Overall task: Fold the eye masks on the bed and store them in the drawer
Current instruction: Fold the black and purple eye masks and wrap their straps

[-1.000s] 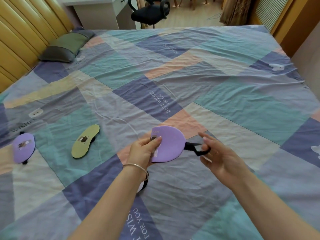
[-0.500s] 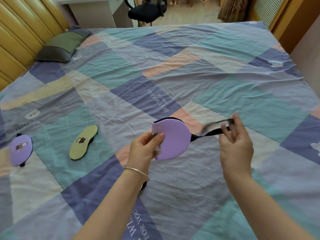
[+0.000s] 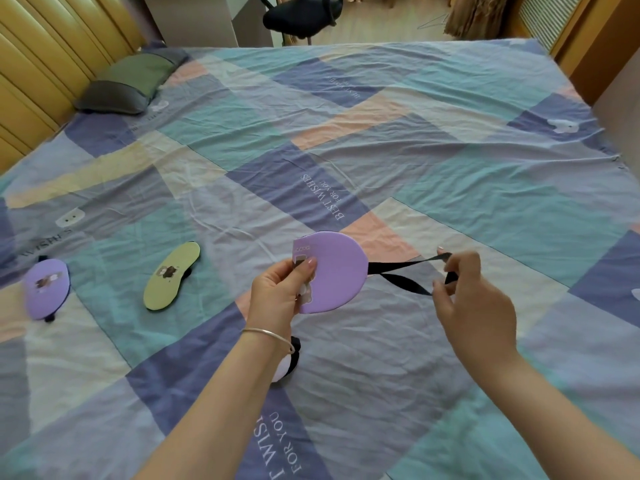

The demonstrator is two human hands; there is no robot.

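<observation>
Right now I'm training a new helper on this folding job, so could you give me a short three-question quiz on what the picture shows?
1. True or false: the left hand holds the folded purple mask above the bed.
2. What does the right hand pinch? A) the pillow B) the black strap C) the chair
3. Besides the held mask, which two eye masks lie in full view on the bed's left side?

Key
1. True.
2. B: the black strap, pulled out sideways from the mask.
3. The yellow mask and another purple mask. A further mask may lie under the left wrist, but it is mostly hidden.
</observation>
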